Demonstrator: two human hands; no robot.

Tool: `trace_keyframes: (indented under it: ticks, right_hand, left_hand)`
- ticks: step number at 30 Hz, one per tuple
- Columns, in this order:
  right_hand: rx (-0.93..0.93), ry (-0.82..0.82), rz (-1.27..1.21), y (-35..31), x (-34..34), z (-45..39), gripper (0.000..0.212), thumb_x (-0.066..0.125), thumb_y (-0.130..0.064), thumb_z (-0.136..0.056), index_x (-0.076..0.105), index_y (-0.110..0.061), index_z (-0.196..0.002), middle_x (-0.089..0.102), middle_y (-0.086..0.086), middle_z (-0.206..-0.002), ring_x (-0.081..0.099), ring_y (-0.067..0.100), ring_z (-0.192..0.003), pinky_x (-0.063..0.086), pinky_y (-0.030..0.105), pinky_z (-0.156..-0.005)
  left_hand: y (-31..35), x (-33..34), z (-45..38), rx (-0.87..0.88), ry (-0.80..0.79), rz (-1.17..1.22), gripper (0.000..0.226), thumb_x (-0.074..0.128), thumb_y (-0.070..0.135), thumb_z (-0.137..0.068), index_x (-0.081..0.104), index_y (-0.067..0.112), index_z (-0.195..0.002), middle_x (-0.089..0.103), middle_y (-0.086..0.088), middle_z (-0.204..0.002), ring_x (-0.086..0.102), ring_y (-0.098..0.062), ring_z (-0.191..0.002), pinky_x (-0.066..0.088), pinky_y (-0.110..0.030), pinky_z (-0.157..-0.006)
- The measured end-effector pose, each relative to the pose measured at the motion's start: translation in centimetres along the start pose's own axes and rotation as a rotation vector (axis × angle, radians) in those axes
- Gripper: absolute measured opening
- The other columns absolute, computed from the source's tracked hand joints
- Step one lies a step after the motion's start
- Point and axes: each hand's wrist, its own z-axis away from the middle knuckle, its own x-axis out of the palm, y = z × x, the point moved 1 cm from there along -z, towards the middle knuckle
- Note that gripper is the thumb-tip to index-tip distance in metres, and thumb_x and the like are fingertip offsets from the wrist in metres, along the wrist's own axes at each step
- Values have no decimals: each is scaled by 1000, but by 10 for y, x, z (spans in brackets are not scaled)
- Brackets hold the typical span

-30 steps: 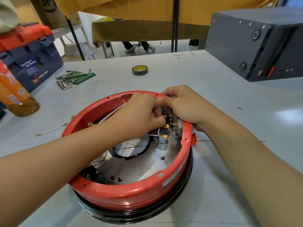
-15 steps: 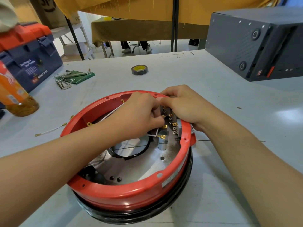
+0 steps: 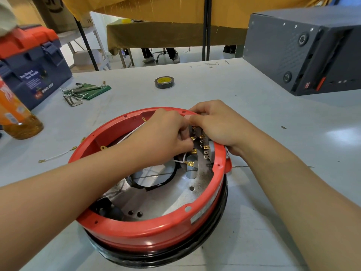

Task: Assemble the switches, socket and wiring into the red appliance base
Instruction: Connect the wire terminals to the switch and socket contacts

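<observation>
We have both hands working at the far right wall of the red appliance base (image 3: 148,234), which sits on the grey table (image 3: 254,118) directly under our forearms. Our left hand (image 3: 162,133) has its fingers curled in, pinching what we take to be a brass spade connector against the switch block (image 3: 203,145) just past its fingertips; the connector itself is mostly hidden, so we cannot be sure of the hold. Our right hand (image 3: 216,124) wraps over the rim beside the left, fingers curled round the top of that block to steady it. A white wire (image 3: 178,161) with a brass end hangs loose just below the left hand's knuckles. We judge the connectors to be small, thin and easily bent, so they want holding by the crimped barrel, not by the wire, and pushing straight onto the tabs. The wire is light and limp and will flop wherever it is left. The base looks rigid and heavy enough to stay put, though bracing the block seems wise. Another loose wire (image 3: 56,156) lies on the table well left of the left forearm.
</observation>
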Motion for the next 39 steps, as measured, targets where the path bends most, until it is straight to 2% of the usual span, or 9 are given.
trace_keyframes:
  ticks: [8, 13, 18, 23, 28, 35, 39]
  right_hand:
    - [-6, -7, 4, 0, 0, 0, 12, 58, -20, -88, 70, -19, -87, 71, 7, -88, 68, 23, -85, 54, 45, -85]
    - [0, -11, 12, 0, 0, 0, 12, 58, -21, -88, 70, -18, -87, 72, 7, -88, 68, 23, -85, 54, 46, -86]
    - [8, -12, 30, -1, -1, 1, 13, 58, -24, -90, 69, -18, -91, 70, 7, -91, 67, 24, -87, 53, 47, -87]
    - [17, -25, 32, -2, -2, 1, 12, 58, -25, -90, 69, -19, -91, 70, 7, -91, 67, 22, -86, 54, 44, -86]
    - [17, -28, 40, -2, -1, 2, 14, 58, -25, -90, 69, -18, -93, 70, 7, -91, 67, 23, -87, 54, 45, -87]
    - [16, -24, 40, -2, -1, 2, 14, 58, -24, -90, 69, -17, -95, 70, 8, -92, 67, 24, -87, 54, 46, -87]
    - [17, -21, 40, -2, -1, 1, 14, 58, -24, -90, 69, -17, -94, 70, 8, -93, 67, 24, -89, 53, 46, -88]
  left_hand:
    - [3, 1, 0, -37, 4, -20, 34, 65, 14, -77, 46, 24, -50, 46, 9, -47, 46, -2, -45, 33, -10, -48]
    - [3, 3, 0, -68, -1, 17, 33, 65, 14, -78, 48, 24, -51, 47, 11, -48, 48, 9, -51, 33, -7, -50]
    - [-4, -4, -1, -155, -94, 188, 20, 65, 19, -84, 68, 11, -66, 58, 8, -51, 50, 3, -46, 34, -6, -46]
    - [-12, -12, 1, -181, -206, 337, 16, 62, 12, -88, 73, 18, -77, 67, 9, -60, 56, 3, -49, 39, -5, -52]
    - [-16, -10, -2, -181, -149, 301, 16, 66, 11, -84, 73, 23, -76, 69, 6, -62, 57, 1, -50, 43, -7, -53]
    - [-15, -10, 0, -80, -131, 145, 9, 68, 19, -83, 74, 26, -80, 62, 22, -57, 60, 6, -62, 39, -2, -58]
    - [-13, -10, 2, -18, -108, 63, 8, 66, 20, -85, 73, 24, -84, 62, 21, -66, 58, 7, -70, 38, -2, -62]
